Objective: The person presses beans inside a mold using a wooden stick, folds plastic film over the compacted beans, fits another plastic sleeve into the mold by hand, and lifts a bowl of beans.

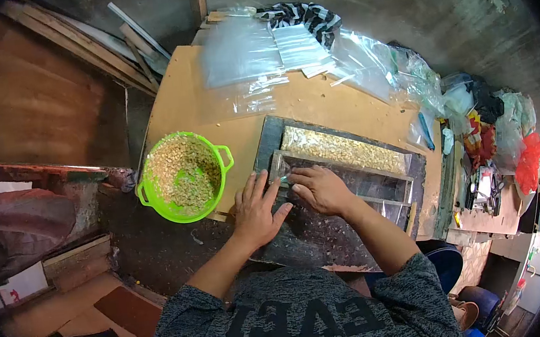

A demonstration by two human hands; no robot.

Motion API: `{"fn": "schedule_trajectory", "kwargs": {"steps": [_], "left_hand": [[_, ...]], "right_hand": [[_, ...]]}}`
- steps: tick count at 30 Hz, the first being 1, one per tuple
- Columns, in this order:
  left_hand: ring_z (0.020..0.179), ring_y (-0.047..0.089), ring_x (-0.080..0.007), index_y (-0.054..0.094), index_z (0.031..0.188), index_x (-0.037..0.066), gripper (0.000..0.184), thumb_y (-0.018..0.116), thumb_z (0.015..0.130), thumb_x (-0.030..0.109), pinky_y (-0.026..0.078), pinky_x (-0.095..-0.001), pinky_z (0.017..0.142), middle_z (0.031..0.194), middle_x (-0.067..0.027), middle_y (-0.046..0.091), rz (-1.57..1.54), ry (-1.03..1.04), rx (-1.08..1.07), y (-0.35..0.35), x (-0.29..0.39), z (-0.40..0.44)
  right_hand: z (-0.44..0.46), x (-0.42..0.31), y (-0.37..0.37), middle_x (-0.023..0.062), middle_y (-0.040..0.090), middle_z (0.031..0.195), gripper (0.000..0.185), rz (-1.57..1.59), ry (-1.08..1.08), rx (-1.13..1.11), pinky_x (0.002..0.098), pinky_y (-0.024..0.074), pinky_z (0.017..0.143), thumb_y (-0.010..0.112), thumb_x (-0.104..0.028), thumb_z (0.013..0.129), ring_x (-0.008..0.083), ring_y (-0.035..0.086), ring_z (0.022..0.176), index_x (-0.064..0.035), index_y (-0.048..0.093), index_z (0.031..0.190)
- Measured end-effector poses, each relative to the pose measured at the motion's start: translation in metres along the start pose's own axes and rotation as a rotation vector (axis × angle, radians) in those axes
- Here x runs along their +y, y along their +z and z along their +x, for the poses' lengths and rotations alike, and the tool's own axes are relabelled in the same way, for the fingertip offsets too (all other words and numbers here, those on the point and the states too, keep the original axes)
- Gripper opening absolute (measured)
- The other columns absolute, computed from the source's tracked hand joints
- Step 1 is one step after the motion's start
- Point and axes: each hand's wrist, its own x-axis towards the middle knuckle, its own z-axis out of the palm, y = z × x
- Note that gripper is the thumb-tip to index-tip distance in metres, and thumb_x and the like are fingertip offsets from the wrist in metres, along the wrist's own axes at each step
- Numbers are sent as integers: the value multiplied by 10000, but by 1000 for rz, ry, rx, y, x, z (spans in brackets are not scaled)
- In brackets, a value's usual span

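Observation:
My left hand (pixel 258 214) lies with its fingers spread at the left end of a wooden frame (pixel 348 163) on a dark board (pixel 269 132). To its right, my right hand (pixel 319 189) has its fingers drawn together on clear plastic film (pixel 282 178) at the frame's corner. How firmly they grip the film is hard to see. Inside the frame, more film covers the dark surface. Along the frame's far side lies a long slab of pale, grainy pieces (pixel 340 148) wrapped in clear plastic.
Left of the board, a green basin (pixel 179 214) with handles holds loose grainy pieces (pixel 177 162). Stacked clear plastic bags (pixel 238 56) and a striped cloth (pixel 303 17) lie at the table's (pixel 184 105) back. More bags, one red (pixel 529 164), crowd the right side.

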Motion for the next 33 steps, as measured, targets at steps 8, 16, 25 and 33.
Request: {"fn": "schedule_trajectory", "kwargs": {"steps": [8, 16, 25, 33], "left_hand": [[1369, 437, -407, 593, 1356, 59, 501, 572, 989, 400, 325, -532, 1112, 1453, -203, 506, -159, 274, -10, 0, 24, 40], [1376, 442, -396, 631, 1315, 43, 611, 425, 1027, 541, 301, -504, 1167, 1467, -212, 500, 86, 177, -487, 0, 49, 78], [1416, 397, -387, 530, 1417, 23, 710, 371, 1025, 592, 115, -510, 1239, 1526, -209, 430, 273, 162, -549, 12, 44, 79], [1434, 396, -339, 517, 1437, 32, 719, 366, 1019, 597, 73, -517, 1243, 1530, -202, 435, 292, 119, -534, 12, 40, 78]], "right_hand": [[-89, 26, -19, 113, 696, 1106, 274, -187, 354, 278, 462, 479, 889, 638, -256, 935, 337, 642, 1008, -93, 688, 1150], [-135, 44, -12, 144, 672, 1148, 309, -249, 508, 436, 459, 475, 893, 671, -297, 927, 345, 618, 1063, -70, 707, 1135], [-146, 53, -14, 199, 650, 1170, 334, -188, 512, 424, 477, 487, 939, 652, -291, 939, 389, 605, 1100, -37, 685, 1152], [-157, 57, -22, 197, 659, 1183, 418, -283, 659, 412, 491, 454, 968, 601, -371, 964, 375, 601, 1126, -43, 679, 1210]]}}
